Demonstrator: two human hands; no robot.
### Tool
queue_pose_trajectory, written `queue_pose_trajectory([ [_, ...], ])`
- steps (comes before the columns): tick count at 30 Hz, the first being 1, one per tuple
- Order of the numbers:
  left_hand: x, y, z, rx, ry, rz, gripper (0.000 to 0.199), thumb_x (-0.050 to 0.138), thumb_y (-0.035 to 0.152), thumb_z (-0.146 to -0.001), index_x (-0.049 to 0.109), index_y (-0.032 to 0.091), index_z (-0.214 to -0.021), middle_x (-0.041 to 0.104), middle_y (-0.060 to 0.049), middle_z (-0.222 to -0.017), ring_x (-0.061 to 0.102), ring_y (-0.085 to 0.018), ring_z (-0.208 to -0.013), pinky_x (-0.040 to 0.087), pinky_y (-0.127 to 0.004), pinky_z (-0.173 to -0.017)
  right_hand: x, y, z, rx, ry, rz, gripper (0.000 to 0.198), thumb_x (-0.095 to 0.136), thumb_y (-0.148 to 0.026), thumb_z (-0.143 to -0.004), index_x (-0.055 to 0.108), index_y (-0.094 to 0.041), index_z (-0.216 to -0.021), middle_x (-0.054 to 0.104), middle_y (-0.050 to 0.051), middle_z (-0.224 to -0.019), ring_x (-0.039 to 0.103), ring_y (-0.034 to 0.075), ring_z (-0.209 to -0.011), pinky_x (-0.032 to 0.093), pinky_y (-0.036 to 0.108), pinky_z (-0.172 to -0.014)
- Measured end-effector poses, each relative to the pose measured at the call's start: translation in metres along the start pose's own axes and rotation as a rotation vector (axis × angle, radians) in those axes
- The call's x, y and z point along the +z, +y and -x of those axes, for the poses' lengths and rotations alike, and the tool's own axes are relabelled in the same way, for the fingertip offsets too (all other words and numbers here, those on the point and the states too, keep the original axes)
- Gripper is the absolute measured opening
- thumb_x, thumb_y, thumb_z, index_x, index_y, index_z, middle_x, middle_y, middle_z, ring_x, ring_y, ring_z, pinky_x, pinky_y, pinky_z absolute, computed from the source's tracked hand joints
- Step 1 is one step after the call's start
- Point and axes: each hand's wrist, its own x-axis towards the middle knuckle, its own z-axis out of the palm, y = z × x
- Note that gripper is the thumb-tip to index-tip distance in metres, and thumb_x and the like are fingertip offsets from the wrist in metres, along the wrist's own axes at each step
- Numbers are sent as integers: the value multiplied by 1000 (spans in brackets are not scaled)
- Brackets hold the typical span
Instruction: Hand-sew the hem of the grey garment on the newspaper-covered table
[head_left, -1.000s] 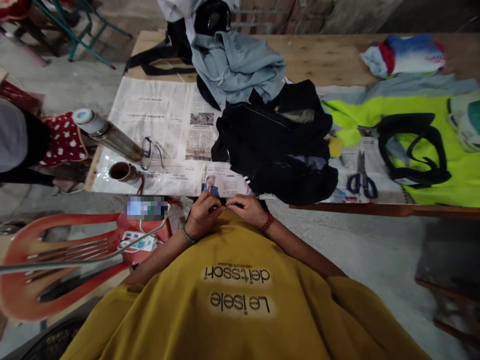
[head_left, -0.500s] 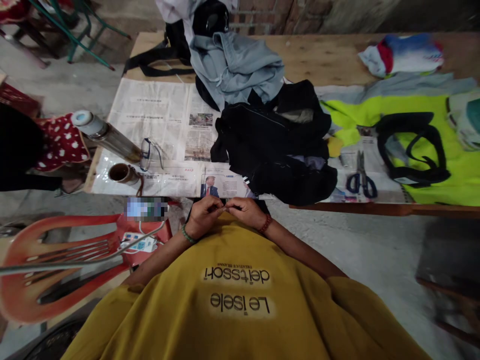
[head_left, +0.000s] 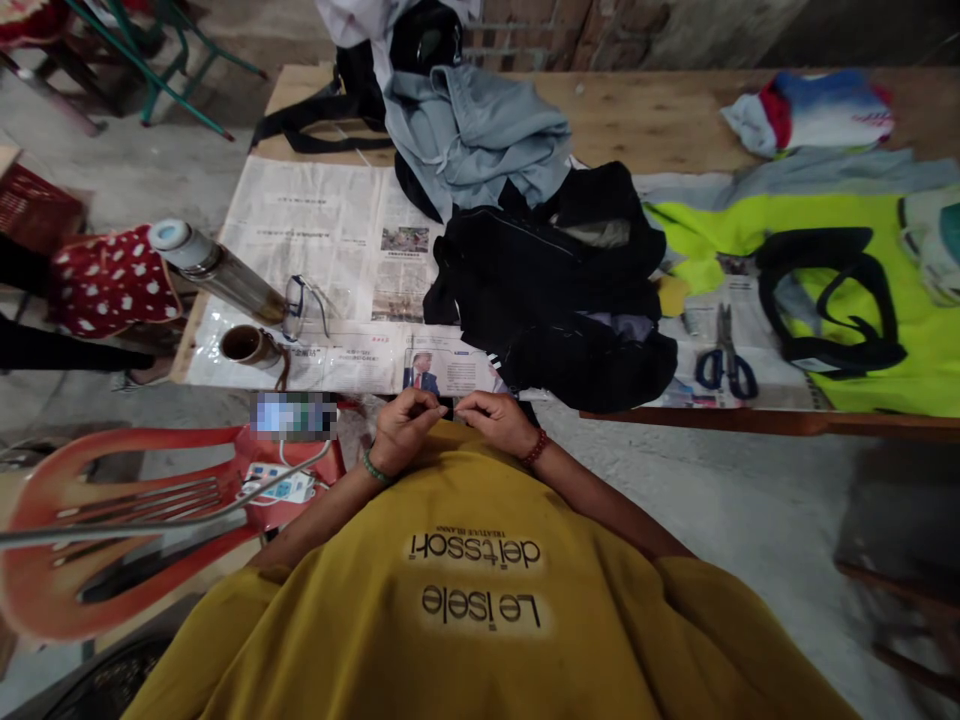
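My left hand [head_left: 405,430] and my right hand [head_left: 501,422] meet fingertip to fingertip in front of my yellow shirt, just off the table's near edge. Both are closed in a pinch. A small gap shows between the fingertips, and whatever they pinch is too small to make out. Just beyond my hands lies a crumpled black garment [head_left: 555,290], partly hanging over the edge. A newspaper sheet [head_left: 337,360] with a printed photo lies ahead of my left hand. Dark-handled scissors [head_left: 724,365] rest on newspaper to the right.
At the left stand a brown cup [head_left: 251,347], a flask [head_left: 217,270] leaning over and glasses [head_left: 304,305]. Grey cloth [head_left: 480,130] is heaped behind the black garment. A yellow-green garment [head_left: 795,215] with a black strap [head_left: 889,310] lies right. A red chair [head_left: 135,437] stands beside me.
My fingertips have drawn slightly apart, leaving a small gap. Both hands stay pinched. At the far left, a person's dark-clad legs have shifted.
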Motion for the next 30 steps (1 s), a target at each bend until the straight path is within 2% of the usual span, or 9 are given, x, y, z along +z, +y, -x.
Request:
queue_pose_trajectory([
  [8, -2, 8, -3, -154, 0, 187, 31, 82, 37, -70, 59, 17, -72, 59, 3, -66, 47, -8, -57, 40, -20, -54, -11, 2, 3, 25, 29, 14, 18, 62, -32, -88, 70, -18, -78, 67, 1, -71, 56, 12, -66, 46, 23, -65],
  [12, -3, 15, -4, -206, -70, 272, 30, 82, 35, -70, 60, 17, -80, 56, 4, -66, 43, -6, -55, 36, -19, -52, -15, 6, 7, 31, 56, 14, 19, 63, -33, -89, 70, -18, -79, 68, 2, -73, 58, 13, -67, 47, 24, -65],
  [17, -6, 20, -3, -189, -209, 287, 30, 80, 39, -76, 61, 17, -86, 57, 3, -71, 45, -7, -56, 39, -19, -53, -24, 2, 10, -11, 48, 51, 20, 64, -34, -90, 73, -20, -81, 72, 2, -78, 62, 13, -70, 51, 25, -69],
  [20, -18, 18, -1, -93, -249, 144, 26, 75, 39, -83, 64, 17, -92, 61, 1, -75, 51, -9, -61, 43, -21, -57, -41, -7, 13, -102, 96, 157, 20, 64, -34, -92, 76, -21, -83, 72, 3, -79, 64, 13, -70, 51, 25, -69],
  [26, -47, 1, 12, 301, -140, -315, 14, 60, 25, -96, 72, 19, -102, 68, -4, -86, 64, -14, -79, 52, -25, -72, -86, -43, 27, -254, 167, 483, 19, 62, -31, -98, 78, -24, -92, 67, 2, -76, 61, 11, -67, 48, 23, -64],
  [28, -51, -6, 18, 366, -119, -407, 17, 56, 23, -98, 73, 19, -101, 69, -6, -89, 65, -15, -81, 53, -25, -73, -98, -56, 33, -291, 182, 574, 19, 60, -29, -98, 78, -25, -94, 69, 2, -77, 63, 12, -70, 49, 23, -66],
  [30, -53, -12, 23, 360, -114, -479, 19, 55, 25, -99, 73, 19, -97, 68, -6, -88, 64, -15, -81, 53, -25, -73, -109, -68, 39, -309, 221, 650, 18, 60, -28, -98, 78, -27, -95, 70, 1, -78, 64, 13, -70, 51, 24, -66],
])
